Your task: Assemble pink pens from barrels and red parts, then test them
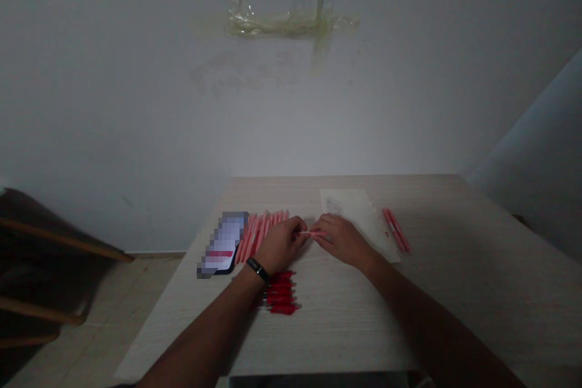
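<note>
Slim pink pen [320,233], apparently, held crosswise, pink pens [261,235] side by side on pale table [345,321], red pieces [280,297] nearer

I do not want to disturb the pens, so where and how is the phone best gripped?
Probably by its near end, across the width, coming from the left. The phone lies flat; pink pens lie close along its right side, while bare table is beside its left edge.

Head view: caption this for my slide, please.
Left hand and right hand hold a slim pink piece between them over a pale table, near pink sticks and paper.
</note>
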A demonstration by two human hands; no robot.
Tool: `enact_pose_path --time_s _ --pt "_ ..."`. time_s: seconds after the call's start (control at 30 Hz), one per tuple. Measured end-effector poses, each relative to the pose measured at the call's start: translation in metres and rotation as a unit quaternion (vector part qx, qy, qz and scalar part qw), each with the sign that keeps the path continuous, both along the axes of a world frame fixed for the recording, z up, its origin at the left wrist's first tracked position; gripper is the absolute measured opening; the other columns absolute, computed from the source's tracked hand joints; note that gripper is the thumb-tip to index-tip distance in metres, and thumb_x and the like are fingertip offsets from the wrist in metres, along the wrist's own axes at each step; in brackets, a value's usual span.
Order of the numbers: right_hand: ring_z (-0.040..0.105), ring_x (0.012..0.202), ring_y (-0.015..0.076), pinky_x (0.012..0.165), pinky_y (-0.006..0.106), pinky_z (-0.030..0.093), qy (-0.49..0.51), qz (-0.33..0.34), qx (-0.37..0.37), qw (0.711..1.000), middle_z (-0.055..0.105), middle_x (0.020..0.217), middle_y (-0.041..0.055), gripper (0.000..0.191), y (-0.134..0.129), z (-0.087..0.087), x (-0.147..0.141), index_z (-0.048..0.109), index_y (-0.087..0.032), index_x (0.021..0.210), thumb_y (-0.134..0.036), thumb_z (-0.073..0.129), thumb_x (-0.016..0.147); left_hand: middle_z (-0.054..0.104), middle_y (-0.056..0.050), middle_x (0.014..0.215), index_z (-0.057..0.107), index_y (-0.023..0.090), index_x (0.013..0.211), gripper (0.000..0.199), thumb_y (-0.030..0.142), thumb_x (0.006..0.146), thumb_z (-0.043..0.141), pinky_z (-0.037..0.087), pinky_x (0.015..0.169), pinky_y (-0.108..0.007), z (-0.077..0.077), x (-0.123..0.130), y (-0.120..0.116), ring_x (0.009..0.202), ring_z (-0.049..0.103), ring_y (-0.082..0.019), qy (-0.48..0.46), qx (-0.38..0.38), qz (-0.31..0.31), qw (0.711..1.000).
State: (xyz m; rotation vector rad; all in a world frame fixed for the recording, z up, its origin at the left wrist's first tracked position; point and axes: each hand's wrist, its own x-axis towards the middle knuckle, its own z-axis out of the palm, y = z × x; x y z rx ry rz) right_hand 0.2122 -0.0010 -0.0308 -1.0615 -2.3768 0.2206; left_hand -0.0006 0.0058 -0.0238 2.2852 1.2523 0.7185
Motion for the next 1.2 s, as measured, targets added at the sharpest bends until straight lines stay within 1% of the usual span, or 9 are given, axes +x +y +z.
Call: enact_pose_path --time_s 0.17,0.23,0.3,0.37,0.47,0.57,0.87,1.07,1.2 --pt "0.059 0.092 0.019 0.082 0.031 0.045 0.009 -0.011 -0.004 1.0 0.064 0.095 0.0049 0.008 -0.0025 0.0023 -0.0005 0.062 -0.019 0.095 -0.026 0.059 0.097 0.066 -0.002 0.082 0.062 0.019 0.093 0.015 0.033 0.091 0.059 0.037 0.065 -0.027 -0.0012 0.0001 0.0001 0.072 0.057 -0.016 -0.006 -0.003 -0.003 1.0" --pt "0.059 0.093 0.0195 0.082 0.031 0.045 0.007 -0.014 -0.007 1.0 0.065 0.097 0.0052 0.008 -0.0028 0.0019 -0.0004 0.063 -0.019 0.097 -0.027 0.061 0.095 0.066 -0.002 0.083 0.063 0.019 0.092 0.012 0.03 0.089 0.059 0.037 0.065 -0.027 -0.0009 0.0002 0.0002 0.073 0.057 -0.016 -0.002 -0.003 -0.006 1.0" --pt "0.059 0.095 0.0198 0.084 0.031 0.045 0.002 -0.012 -0.011 1.0 0.065 0.098 0.0059 0.012 -0.0025 0.0008 -0.0004 0.064 -0.019 0.1 -0.03 0.06 0.097 0.066 -0.002 0.082 0.063 0.018 0.091 0.01 0.027 0.088 0.059 0.037 0.064 -0.026 -0.0005 0.0002 0.0003 0.072 0.057 -0.016 0.003 -0.006 -0.008 1.0" --pt "0.059 0.094 0.0196 0.085 0.032 0.045 -0.006 -0.007 -0.012 1.0 0.066 0.097 0.0062 0.018 -0.0018 -0.0006 -0.0004 0.065 -0.019 0.101 -0.034 0.054 0.1 0.066 -0.003 0.081 0.064 0.018 0.09 0.011 0.027 0.089 0.058 0.036 0.063 -0.026 -0.0006 0.0003 0.0004 0.072 0.057 -0.016 0.004 -0.01 -0.009 1.0" --pt "0.059 0.09 0.019 0.084 0.032 0.045 -0.017 -0.005 -0.009 1.0 0.066 0.093 0.006 0.029 -0.0009 -0.0024 -0.0004 0.065 -0.019 0.097 -0.038 0.045 0.103 0.066 -0.003 0.081 0.064 0.018 0.089 0.014 0.03 0.089 0.058 0.037 0.064 -0.027 -0.0022 0.0003 0.0008 0.072 0.057 -0.016 0.003 -0.008 -0.008 1.0" --pt "0.059 0.089 0.0188 0.082 0.031 0.044 -0.025 -0.005 -0.009 1.0 0.066 0.091 0.0057 0.031 -0.0002 -0.0035 -0.0003 0.065 -0.019 0.094 -0.04 0.045 0.103 0.066 -0.003 0.081 0.065 0.018 0.09 0.016 0.033 0.09 0.058 0.037 0.064 -0.027 -0.0041 0.0004 0.0012 0.072 0.056 -0.016 0.006 0.0 -0.005 1.0" --pt "0.059 0.089 0.0177 0.081 0.029 0.043 -0.019 -0.009 -0.007 1.0 0.066 0.092 0.0042 0.022 -0.0019 0.0002 -0.0007 0.063 -0.019 0.093 -0.038 0.054 0.1 0.066 -0.004 0.083 0.068 0.019 0.091 0.015 0.028 0.089 0.057 0.039 0.065 -0.027 -0.0001 0.0 0.0001 0.074 0.057 -0.017 0.024 0.001 -0.011 1.0" --pt "0.059 0.087 0.0178 0.078 0.029 0.043 -0.012 -0.015 -0.007 1.0 0.066 0.091 0.0036 0.013 -0.0019 0.0011 -0.0005 0.063 -0.019 0.093 -0.031 0.06 0.097 0.068 -0.005 0.086 0.07 0.02 0.094 0.016 0.03 0.09 0.058 0.04 0.067 -0.027 -0.0008 -0.0009 0.0001 0.077 0.059 -0.018 0.026 0.006 -0.007 1.0" --pt "0.059 0.089 0.0182 0.079 0.029 0.043 -0.002 -0.02 -0.006 1.0 0.065 0.093 0.0038 0.006 -0.0016 0.0008 0.0007 0.062 -0.02 0.095 -0.025 0.062 0.095 0.069 -0.006 0.089 0.072 0.02 0.096 0.02 0.033 0.092 0.057 0.042 0.07 -0.028 -0.0024 -0.0015 0.0008 0.078 0.06 -0.018 0.018 0.007 -0.005 1.0"
